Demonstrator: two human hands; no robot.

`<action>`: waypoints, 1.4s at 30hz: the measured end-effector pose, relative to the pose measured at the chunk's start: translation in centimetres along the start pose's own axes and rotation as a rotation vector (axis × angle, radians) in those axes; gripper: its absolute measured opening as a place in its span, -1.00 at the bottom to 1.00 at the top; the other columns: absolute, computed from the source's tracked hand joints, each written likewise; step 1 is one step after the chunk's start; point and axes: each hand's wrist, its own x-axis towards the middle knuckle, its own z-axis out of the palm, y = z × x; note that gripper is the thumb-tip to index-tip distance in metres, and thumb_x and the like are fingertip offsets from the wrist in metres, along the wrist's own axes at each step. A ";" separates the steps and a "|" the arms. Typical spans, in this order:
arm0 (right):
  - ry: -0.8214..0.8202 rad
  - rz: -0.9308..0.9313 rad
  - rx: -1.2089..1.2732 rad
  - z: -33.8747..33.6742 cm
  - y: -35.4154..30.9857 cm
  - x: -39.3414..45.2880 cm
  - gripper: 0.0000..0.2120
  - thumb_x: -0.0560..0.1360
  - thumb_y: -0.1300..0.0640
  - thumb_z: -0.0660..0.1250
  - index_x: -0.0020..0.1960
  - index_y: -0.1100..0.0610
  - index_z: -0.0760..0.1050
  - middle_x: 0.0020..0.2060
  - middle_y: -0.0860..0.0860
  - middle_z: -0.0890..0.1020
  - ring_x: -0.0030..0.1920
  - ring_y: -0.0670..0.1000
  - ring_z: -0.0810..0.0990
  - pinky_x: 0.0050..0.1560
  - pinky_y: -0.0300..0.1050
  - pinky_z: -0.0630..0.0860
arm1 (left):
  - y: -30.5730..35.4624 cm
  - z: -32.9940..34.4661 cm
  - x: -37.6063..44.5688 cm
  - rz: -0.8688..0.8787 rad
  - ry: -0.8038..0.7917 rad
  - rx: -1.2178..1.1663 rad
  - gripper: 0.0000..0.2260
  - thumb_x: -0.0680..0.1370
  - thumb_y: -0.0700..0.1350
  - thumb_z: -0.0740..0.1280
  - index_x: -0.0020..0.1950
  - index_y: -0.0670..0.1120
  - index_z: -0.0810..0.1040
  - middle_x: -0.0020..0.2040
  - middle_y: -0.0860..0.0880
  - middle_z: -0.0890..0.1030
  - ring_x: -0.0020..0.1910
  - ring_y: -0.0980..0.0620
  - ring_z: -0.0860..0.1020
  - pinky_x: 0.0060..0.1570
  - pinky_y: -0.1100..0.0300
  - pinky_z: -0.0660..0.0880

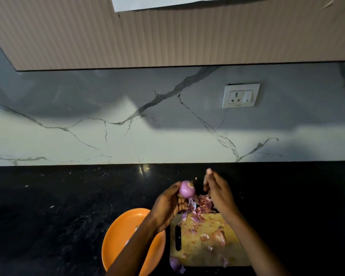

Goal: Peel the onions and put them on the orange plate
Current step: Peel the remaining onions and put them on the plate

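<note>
A: Item one, the red onion (187, 189). Location?

B: Held off the black countertop (48, 216), above the far edge of the cutting board (205, 253). The left hand (168, 208) grips it, fingers curled round its near side. Skin looks mostly off; the surface is smooth and purple, with a rough root end facing up and right.

A: Item two, the right hand (219, 193).

B: Just beside the onion on its right, not touching it. Fingers are loosely curled, fingertips raised. Whether it pinches a scrap of skin cannot be told.

A: Item three, the orange plate (118, 234).

B: On the countertop near its front edge, touching or nearly touching the board's left side. It lies below and to the left of the held onion, under the left forearm. Something pale purple shows on it by the arm, partly hidden.

A: Relation governing the next move?

B: Judged: the plate sits on the left hand's own side, nearer than to the right hand, so the left hand would carry the onion back and down to it.

A: Other entries?

B: Onion peels (202, 206) heaped at the board's far edge; an unpeeled onion (218, 238) on the board; another onion (175, 263) at its near left corner.
</note>
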 end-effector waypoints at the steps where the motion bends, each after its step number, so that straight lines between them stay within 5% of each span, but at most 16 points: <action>1: 0.001 0.003 0.015 -0.2 0.1 0.0 -0.61 0.59 -0.21 0.11 -0.21 0.03 0.47 -0.35 -0.08 0.56 -0.30 -0.21 0.52 -0.16 -0.13 0.44 | -0.1 -0.2 0.0 0.017 0.009 0.016 -0.62 0.67 0.00 0.15 0.35 -0.21 0.48 0.27 -0.34 0.56 0.14 -0.19 0.55 0.05 0.06 0.57; 7: -0.312 -0.022 0.094 -0.1 -0.2 -0.8 -0.81 0.54 0.01 0.40 0.13 0.00 0.64 0.04 -0.12 0.70 0.12 -0.12 0.65 0.15 -0.18 0.58 | -0.4 -0.3 0.1 0.083 0.009 0.020 -0.70 0.67 0.00 0.16 0.24 -0.18 0.48 0.09 -0.16 0.61 -0.07 -0.03 0.59 -0.16 0.14 0.56; 12: -0.220 -0.061 0.162 0.4 0.1 -0.9 -0.93 0.49 0.21 0.48 -0.02 0.13 0.66 -0.09 0.02 0.71 0.00 -0.02 0.68 0.04 -0.16 0.58 | -0.6 -0.4 0.1 0.098 0.010 0.005 -0.74 0.69 -0.06 0.12 0.21 -0.17 0.49 0.10 -0.16 0.59 -0.08 0.00 0.60 -0.19 0.18 0.55; 19: -0.133 0.001 0.207 0.3 -0.8 -1.2 -0.88 0.61 0.07 0.32 -0.04 0.10 0.56 -0.25 -0.12 0.63 -0.16 -0.15 0.58 -0.12 -0.31 0.49 | -0.5 -0.7 0.2 0.119 0.062 -0.080 -0.72 0.70 -0.14 0.06 0.22 -0.20 0.50 0.09 -0.17 0.61 -0.07 0.00 0.62 -0.21 0.21 0.56; 23: -0.055 0.020 0.078 -0.2 0.0 -1.1 -0.65 0.63 -0.12 0.18 -0.13 0.12 0.51 -0.24 0.10 0.59 -0.20 -0.02 0.55 -0.14 -0.12 0.44 | -0.4 -1.1 0.1 0.130 0.075 -0.067 -0.75 0.68 -0.15 0.10 0.23 -0.17 0.51 0.12 -0.14 0.62 -0.02 -0.03 0.62 -0.16 0.19 0.58; 27: -0.190 -0.017 0.047 -0.2 0.2 -0.9 -0.90 0.55 0.02 0.42 0.05 -0.01 0.60 -0.06 -0.07 0.70 0.00 -0.11 0.66 0.03 -0.18 0.54 | -0.4 -1.0 0.5 0.157 0.074 -0.020 -0.65 0.56 -0.07 0.26 0.31 -0.18 0.49 0.15 -0.18 0.61 0.01 -0.06 0.62 -0.06 0.13 0.58; 29: -0.254 -0.040 0.068 0.4 0.2 -1.0 -0.80 0.52 0.08 0.47 0.13 -0.03 0.62 0.02 -0.12 0.70 0.06 -0.10 0.67 0.09 -0.15 0.59 | -0.2 -0.8 0.5 0.169 0.070 -0.027 -0.59 0.53 -0.06 0.26 0.33 -0.21 0.47 0.17 -0.20 0.61 0.03 -0.07 0.62 -0.04 0.12 0.59; 35: -0.106 -0.059 0.224 1.4 0.0 -1.0 -0.89 0.48 0.24 0.48 -0.02 0.09 0.69 -0.08 0.01 0.73 -0.01 0.01 0.70 0.06 -0.10 0.59 | 0.1 -0.5 0.4 0.165 0.024 -0.084 -0.61 0.55 -0.06 0.25 0.34 -0.21 0.46 0.21 -0.23 0.59 0.04 -0.11 0.61 -0.03 0.11 0.61; 42: -0.124 -0.010 0.175 1.4 0.4 -1.4 -0.86 0.53 0.00 0.39 0.01 0.04 0.63 -0.08 -0.02 0.70 -0.01 -0.05 0.67 0.04 -0.11 0.59 | -0.4 -0.7 0.3 0.168 0.010 -0.043 -0.67 0.57 -0.06 0.26 0.31 -0.14 0.52 0.21 -0.21 0.57 0.05 -0.11 0.60 -0.01 0.09 0.58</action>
